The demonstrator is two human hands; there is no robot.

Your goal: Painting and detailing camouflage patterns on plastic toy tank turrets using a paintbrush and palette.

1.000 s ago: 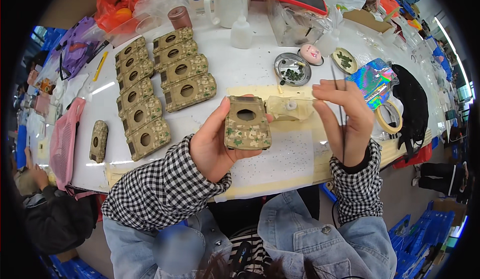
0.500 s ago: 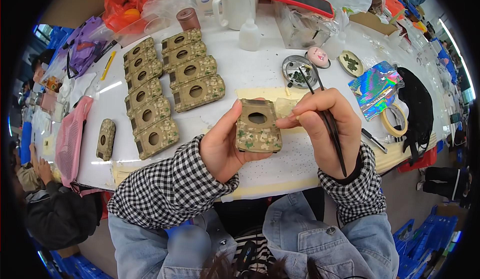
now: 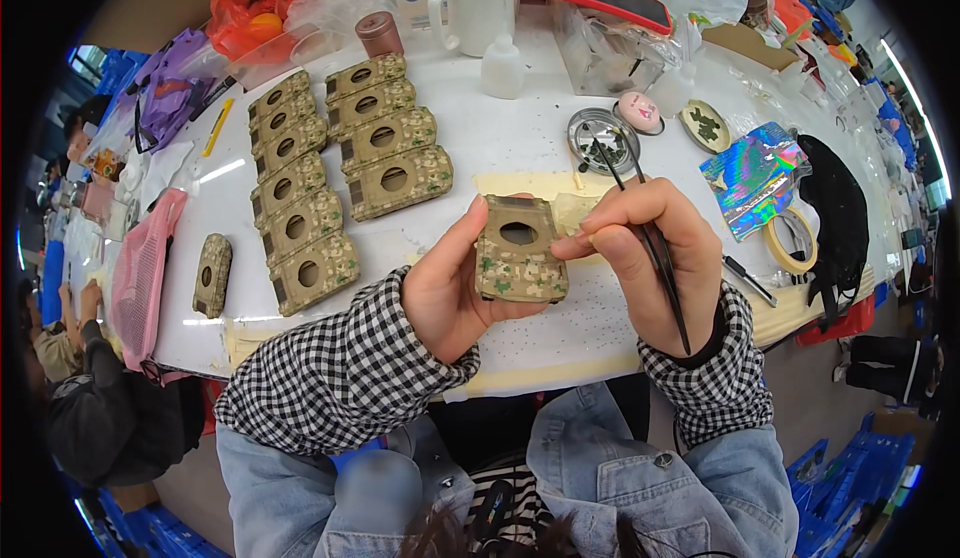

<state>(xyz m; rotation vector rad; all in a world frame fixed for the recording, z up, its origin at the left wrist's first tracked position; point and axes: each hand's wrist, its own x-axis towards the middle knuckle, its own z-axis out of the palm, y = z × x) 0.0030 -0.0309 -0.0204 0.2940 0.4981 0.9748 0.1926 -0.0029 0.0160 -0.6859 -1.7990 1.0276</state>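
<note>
Head view: the left hand [image 3: 440, 296] is partly closed around a camouflage case [image 3: 520, 278], thumb along its left edge and fingers beneath it. The case is held above the table [image 3: 520, 153], in front of the person, with its round cut-out facing up and its dark strip at the far edge.

The right hand [image 3: 690, 248] is half curled and retains black tweezers [image 3: 674, 310] against the palm. The tweezer tips point away from the person, stand apart and overlap the round metal dish [image 3: 600, 121] in this view; contact with it cannot be determined. Thumb and forefinger extend to the right edge of the case. Whether they touch it, or pinch a small part, cannot be told.

Layout of surrounding items:
- Left of the held case: two columns of similar cases [image 3: 308, 274], six in the nearer-left column and four in the other, each overlapping or abutting the next.
- Farther left: a single case [image 3: 212, 276], well apart from the columns.
- Beyond the right hand: the metal dish, containing small dark pieces, and a shallow round tin [image 3: 715, 144] with green pieces.
- Right: an iridescent pouch [image 3: 755, 178] beside a tape roll [image 3: 775, 241]
</note>
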